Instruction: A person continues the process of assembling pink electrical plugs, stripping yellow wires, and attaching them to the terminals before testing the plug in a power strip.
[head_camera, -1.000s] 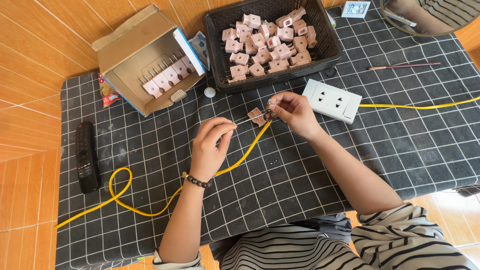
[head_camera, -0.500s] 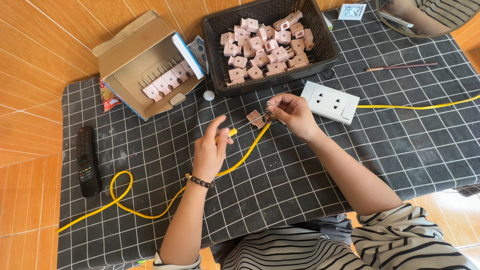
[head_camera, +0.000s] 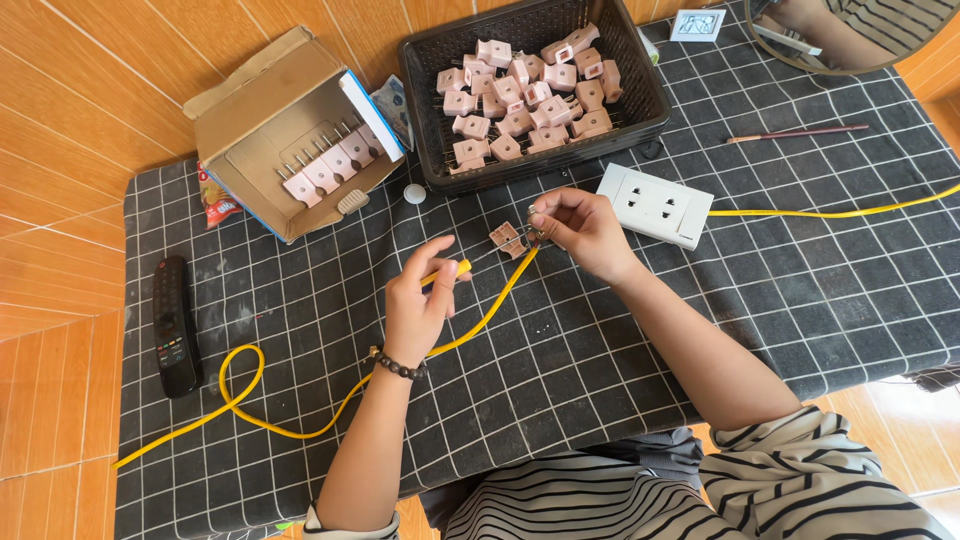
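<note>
Right hand (head_camera: 585, 232) fingertips hide cable (head_camera: 490, 310) end beside plug (head_camera: 508, 239).

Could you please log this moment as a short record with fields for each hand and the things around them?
Left hand: grips a yellow-handled screwdriver
Right hand: pinches a pink plug at the yellow cable
Beside right hand: white socket
Behind: black basket of pink plugs; open cardboard box
Far left: black remote
Surface: checked cloth

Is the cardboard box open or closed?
Open. The cardboard box lies on its side with its flaps spread, so the row of pink plugs inside shows.
</note>
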